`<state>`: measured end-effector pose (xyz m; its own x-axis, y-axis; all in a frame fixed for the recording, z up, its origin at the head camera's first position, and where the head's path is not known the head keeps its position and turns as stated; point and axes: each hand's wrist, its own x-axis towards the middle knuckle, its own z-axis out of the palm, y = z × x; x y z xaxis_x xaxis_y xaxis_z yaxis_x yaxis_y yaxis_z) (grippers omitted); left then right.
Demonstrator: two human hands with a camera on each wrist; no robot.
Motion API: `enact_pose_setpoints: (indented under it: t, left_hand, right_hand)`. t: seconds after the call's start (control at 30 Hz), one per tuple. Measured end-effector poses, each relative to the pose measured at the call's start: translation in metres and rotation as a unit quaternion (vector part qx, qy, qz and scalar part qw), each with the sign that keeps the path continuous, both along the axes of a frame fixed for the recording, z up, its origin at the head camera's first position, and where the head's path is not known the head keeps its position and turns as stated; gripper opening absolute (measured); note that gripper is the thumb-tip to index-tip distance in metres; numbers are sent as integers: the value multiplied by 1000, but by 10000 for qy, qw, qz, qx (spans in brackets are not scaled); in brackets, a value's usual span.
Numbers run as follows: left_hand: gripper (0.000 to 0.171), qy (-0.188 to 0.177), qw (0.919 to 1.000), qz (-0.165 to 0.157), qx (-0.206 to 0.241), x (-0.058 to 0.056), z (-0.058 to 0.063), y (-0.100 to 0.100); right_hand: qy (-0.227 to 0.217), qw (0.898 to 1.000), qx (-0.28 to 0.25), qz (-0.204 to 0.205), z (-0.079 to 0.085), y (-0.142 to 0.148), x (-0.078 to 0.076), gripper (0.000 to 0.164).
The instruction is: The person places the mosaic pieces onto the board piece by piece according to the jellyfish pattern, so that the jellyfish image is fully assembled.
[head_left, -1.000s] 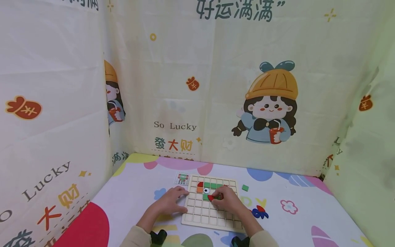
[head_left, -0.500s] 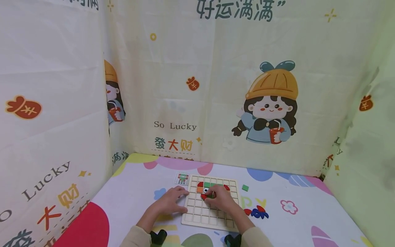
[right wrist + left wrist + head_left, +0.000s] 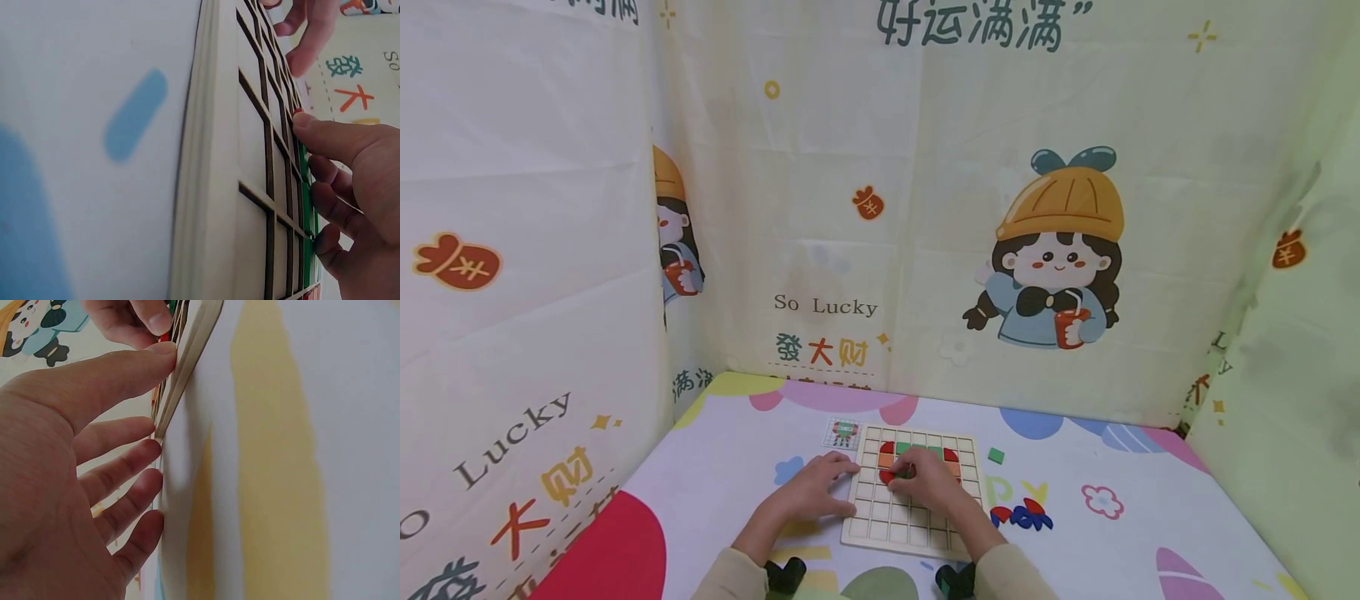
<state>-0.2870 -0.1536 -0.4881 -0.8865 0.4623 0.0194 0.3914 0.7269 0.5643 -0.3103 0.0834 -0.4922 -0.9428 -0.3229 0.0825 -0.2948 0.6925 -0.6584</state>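
Right hand pinches a red piece at the board; left hand, fingers spread, touches its edge; blue pieces lie rightward.

Backdrop, head view: "好运满满" with closing quote mark at top; lower down "So Lucky" above "發大财", the line beneath cut off by the table edge. Left fabric panel: "Lucky" and "大财" legible, other characters cropped. "满满" near the corner, second character partly hidden. Red printed pouch on the left panel bears a yen-like sign. Tabletop: printed letters, apparently "P" and "Y". Right wrist view: "發", "大" and "So" legible on fabric.
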Motion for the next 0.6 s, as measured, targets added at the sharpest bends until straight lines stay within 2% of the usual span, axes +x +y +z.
enact_pose_setpoints:
  t: [0.4,0.6]
  left_hand:
    - [61,-56,10000,28,26,-2,1,-2]
    - [61,-79,10000,10,-6,-2,0,-1]
  right_hand:
    - [226,9995,199,-72,0,-5,-3,14]
    - [103,9998,164,-33,2,-5,-2,18]
